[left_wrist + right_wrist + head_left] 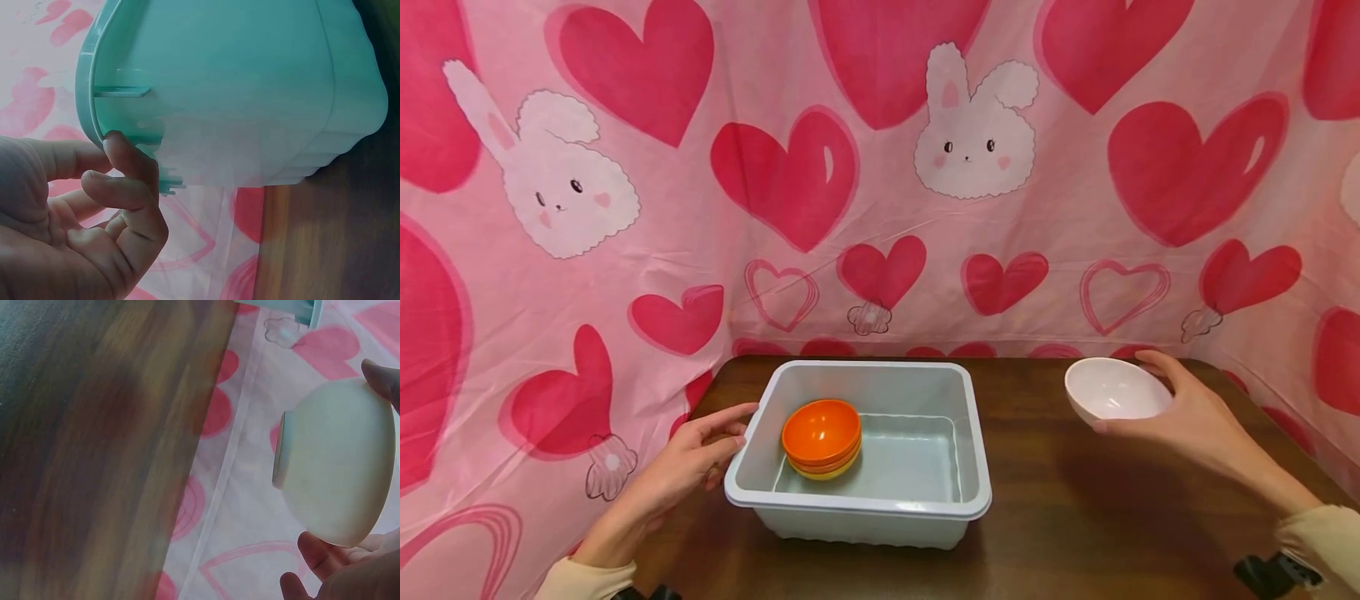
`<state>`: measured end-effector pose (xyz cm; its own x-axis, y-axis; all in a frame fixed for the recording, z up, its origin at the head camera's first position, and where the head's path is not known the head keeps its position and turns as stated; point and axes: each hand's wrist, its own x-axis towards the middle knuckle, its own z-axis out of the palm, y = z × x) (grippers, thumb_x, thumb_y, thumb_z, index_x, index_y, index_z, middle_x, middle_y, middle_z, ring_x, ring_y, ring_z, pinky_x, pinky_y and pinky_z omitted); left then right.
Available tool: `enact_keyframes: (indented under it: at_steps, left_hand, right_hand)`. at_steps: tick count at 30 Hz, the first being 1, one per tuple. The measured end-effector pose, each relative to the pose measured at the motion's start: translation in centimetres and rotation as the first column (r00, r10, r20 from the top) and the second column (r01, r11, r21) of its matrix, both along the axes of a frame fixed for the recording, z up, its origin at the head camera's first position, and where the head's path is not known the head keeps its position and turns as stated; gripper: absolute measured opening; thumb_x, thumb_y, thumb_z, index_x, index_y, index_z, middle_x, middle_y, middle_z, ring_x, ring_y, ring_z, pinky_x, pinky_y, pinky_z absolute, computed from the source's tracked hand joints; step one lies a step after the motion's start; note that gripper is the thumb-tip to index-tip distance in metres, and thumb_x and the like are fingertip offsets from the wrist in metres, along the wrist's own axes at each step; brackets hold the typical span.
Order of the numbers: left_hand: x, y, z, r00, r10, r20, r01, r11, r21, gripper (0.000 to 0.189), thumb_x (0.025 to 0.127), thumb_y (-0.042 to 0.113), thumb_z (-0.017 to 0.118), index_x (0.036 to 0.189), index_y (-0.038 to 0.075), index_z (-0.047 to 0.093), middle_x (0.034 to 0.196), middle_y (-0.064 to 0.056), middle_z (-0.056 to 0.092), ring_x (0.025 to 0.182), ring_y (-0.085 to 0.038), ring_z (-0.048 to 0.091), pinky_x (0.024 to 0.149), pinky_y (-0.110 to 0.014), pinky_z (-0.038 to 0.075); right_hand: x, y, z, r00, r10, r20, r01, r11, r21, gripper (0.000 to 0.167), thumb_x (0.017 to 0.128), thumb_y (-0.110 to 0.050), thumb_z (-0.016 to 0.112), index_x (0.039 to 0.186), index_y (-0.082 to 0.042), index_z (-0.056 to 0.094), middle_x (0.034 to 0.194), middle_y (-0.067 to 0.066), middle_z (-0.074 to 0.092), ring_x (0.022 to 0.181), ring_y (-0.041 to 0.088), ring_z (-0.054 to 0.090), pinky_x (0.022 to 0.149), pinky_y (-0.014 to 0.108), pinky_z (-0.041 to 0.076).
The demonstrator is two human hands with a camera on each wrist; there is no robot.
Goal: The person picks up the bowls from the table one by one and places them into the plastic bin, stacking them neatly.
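Note:
A pale grey plastic tub point(865, 521) stands on the wooden table, its wall point(250, 81) filling much of the left wrist view. Inside, on the left, sits a stack of orange bowls point(822, 433) with a yellow one at the bottom. My left hand point(681, 467) is at the tub's left rim, its bent fingers point(134, 162) hooked at the rim's edge. Off to the right, my right hand point(1187, 417) holds a white bowl point(1116, 392) above the table, thumb and fingers on opposite sides of its rim. In the right wrist view the bowl's foot point(281, 450) shows.
The dark brown table point(1037, 517) extends right of the tub, beneath the held bowl. A pink cloth point(880, 208) with hearts and rabbits hangs behind the table and along both sides.

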<state>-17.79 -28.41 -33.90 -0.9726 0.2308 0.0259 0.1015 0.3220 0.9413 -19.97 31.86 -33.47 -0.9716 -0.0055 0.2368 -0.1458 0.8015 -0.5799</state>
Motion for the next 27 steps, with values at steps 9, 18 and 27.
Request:
enact_keyframes:
  at_steps: [9,18,27]
  left_hand:
    - [-0.1,0.0,-0.1,1.0,0.001,0.009,-0.001,1.0,0.018,0.054,0.104,0.004,0.058,0.155,-0.008,0.043,0.109,-0.019,0.062,0.055,-0.017,0.046,0.049,-0.026,0.043]
    - [-0.1,0.0,-0.2,1.0,0.002,0.008,-0.002,1.0,0.014,0.054,0.104,0.005,0.058,0.155,-0.007,0.044,0.109,-0.018,0.062,0.056,-0.017,0.047,0.05,-0.026,0.043]
    - [-0.1,-0.1,-0.3,1.0,0.004,-0.007,-0.004,1.0,0.0,0.053,0.104,0.006,0.059,0.154,-0.006,0.046,0.11,-0.019,0.063,0.057,-0.019,0.049,0.05,-0.026,0.044]
  right_hand:
    - [0.1,-1.2,1.2,1.0,0.009,0.028,-0.01,1.0,0.028,0.116,0.071,-0.05,0.095,0.16,-0.006,0.034,0.144,0.031,0.048,0.111,0.049,0.053,0.079,0.061,0.051]
    - [0.3,-2.9,2.4,0.998,0.057,0.013,-0.057,0.998,0.001,0.114,0.071,-0.048,0.095,0.158,-0.005,0.036,0.143,0.028,0.052,0.112,0.044,0.056,0.082,0.052,0.05]
    - [0.6,-5.2,3.8,0.992,0.127,-0.005,-0.127,0.991,-0.049,0.116,0.071,-0.045,0.097,0.16,-0.007,0.035,0.148,0.022,0.05,0.118,0.04,0.054,0.091,0.055,0.046]
